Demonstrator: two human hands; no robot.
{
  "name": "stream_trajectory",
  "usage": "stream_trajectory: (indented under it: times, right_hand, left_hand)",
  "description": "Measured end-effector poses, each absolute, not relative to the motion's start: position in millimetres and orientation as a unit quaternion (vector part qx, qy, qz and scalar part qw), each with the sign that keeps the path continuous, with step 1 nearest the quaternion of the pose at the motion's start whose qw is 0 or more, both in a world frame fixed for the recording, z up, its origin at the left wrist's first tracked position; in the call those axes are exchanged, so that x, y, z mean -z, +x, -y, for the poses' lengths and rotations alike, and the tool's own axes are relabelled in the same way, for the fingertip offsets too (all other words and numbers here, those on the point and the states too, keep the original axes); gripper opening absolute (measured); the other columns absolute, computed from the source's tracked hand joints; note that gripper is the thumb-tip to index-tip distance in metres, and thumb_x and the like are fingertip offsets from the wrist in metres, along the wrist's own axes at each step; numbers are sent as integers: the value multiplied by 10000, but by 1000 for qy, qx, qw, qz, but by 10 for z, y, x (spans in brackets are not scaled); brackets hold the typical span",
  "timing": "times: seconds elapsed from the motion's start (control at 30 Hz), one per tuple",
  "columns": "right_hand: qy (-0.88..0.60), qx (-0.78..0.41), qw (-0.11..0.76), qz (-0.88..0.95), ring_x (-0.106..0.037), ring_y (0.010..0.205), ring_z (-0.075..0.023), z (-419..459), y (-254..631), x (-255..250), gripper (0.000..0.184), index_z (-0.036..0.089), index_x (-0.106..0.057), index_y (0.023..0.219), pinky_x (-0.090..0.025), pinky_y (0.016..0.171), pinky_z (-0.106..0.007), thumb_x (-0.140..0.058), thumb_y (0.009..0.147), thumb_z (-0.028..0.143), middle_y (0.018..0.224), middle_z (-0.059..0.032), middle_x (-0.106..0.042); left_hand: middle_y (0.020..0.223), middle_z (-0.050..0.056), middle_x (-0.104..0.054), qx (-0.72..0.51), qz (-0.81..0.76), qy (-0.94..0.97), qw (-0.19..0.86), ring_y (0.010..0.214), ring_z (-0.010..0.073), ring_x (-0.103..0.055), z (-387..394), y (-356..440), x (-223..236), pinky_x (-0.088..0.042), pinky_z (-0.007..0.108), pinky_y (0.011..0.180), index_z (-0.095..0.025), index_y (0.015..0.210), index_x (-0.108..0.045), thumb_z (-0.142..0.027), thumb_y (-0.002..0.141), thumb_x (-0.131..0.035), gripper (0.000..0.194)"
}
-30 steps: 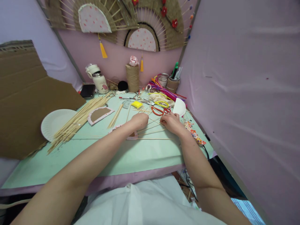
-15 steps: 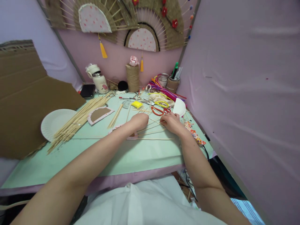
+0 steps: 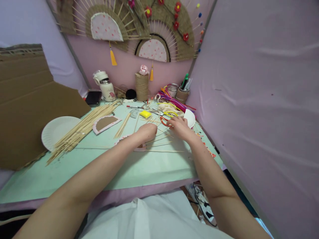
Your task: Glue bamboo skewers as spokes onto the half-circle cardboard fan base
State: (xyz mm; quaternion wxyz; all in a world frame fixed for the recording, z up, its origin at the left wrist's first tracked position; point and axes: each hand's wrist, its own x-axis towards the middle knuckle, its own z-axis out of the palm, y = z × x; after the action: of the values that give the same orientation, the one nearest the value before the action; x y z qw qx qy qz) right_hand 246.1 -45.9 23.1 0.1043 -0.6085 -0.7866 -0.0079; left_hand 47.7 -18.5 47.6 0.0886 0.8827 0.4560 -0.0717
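Note:
My left hand (image 3: 149, 132) is closed low over a half-round cardboard piece with a pink-white border (image 3: 140, 149), which it partly covers. Thin bamboo sticks (image 3: 164, 133) fan out to the right from under that hand; its fingers are pinched on one, though the fingertips are hidden. My right hand (image 3: 179, 127) lies over the red-handled scissors (image 3: 163, 121), its fingers curled at the handles and covering one loop. Just behind it are yellow-handled scissors (image 3: 170, 114) and a folded white paper piece (image 3: 189, 118).
On the left lie a bundle of bamboo sticks (image 3: 87, 125), a paper plate (image 3: 51, 131), a second bordered cardboard half-round (image 3: 106, 124) and a big cardboard sheet (image 3: 32, 106). Along the back stand a bottle (image 3: 107, 90), a twine roll (image 3: 142, 87) and a pen holder (image 3: 182, 94). A yellow packet (image 3: 145, 114) lies mid-table.
My right hand has moved away from the stick ends, back onto the red-handled scissors. My left hand stays at the cardboard piece. The view has shifted slightly.

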Motion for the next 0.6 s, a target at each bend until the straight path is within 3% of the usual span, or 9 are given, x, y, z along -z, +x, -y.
stream_trajectory:
  times: [0.2, 0.4, 0.6]
  right_hand:
    - [-559, -18, 41, 828, -481, 1108, -278, 238, 2243, -266, 229, 250, -710, 1005, -285, 886, -401, -624, 815, 154, 1154, -71, -662]
    - [-556, -33, 40, 830, -495, 1089, -269, 241, 2242, -190, 149, 225, -714, 878, -285, 856, -379, -602, 818, 146, 1091, -65, -680]
    - [-542, -38, 58, 837, -546, 1014, -222, 267, 2246, -138, 203, 208, -660, 875, -280, 884, -372, -510, 828, 80, 962, -47, -702]
  left_hand:
    - [994, 117, -747, 49, -457, 883, 96, 922, 210, -684, 191, 460, -429, -493, 256, 774, -169, 972, -730, -131, 798, -517, 279]
    - [1039, 108, -739, 17, -469, 876, 109, 974, 222, -670, 247, 341, -481, -488, 270, 800, -175, 1019, -716, -217, 835, -549, 252]
    - [1063, 75, -710, -171, -501, 841, 116, 990, 209, -637, 489, -187, -490, -474, 295, 871, -189, 1026, -690, -276, 909, -482, 254]
